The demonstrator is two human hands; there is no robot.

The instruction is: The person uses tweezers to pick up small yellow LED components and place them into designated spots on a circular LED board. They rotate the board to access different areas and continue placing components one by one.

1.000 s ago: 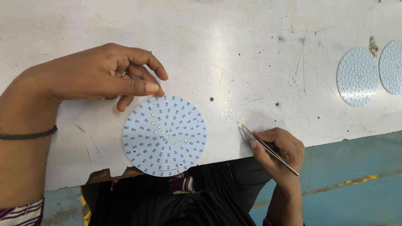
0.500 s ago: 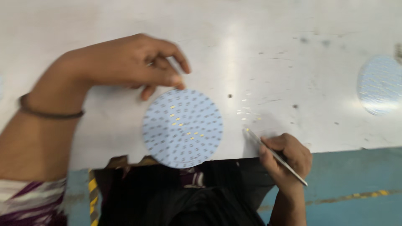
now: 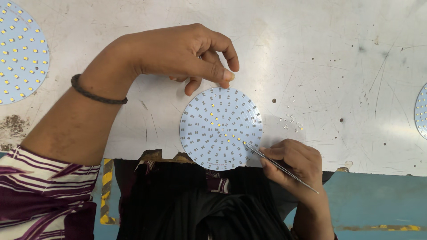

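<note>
A round white circuit board dotted with small yellow chips (image 3: 221, 128) lies on the scratched, pale grey metal table (image 3: 320, 53), overhanging its near edge above the person's dark lap. The left hand (image 3: 187, 53) rests at the board's far rim, thumb and forefinger pressed together at its edge. The right hand (image 3: 291, 162) pinches thin silver tweezers (image 3: 278, 165), their tips touching the board's lower right part. Tiny loose chips (image 3: 291, 122) lie scattered on the table just beside the board.
</note>
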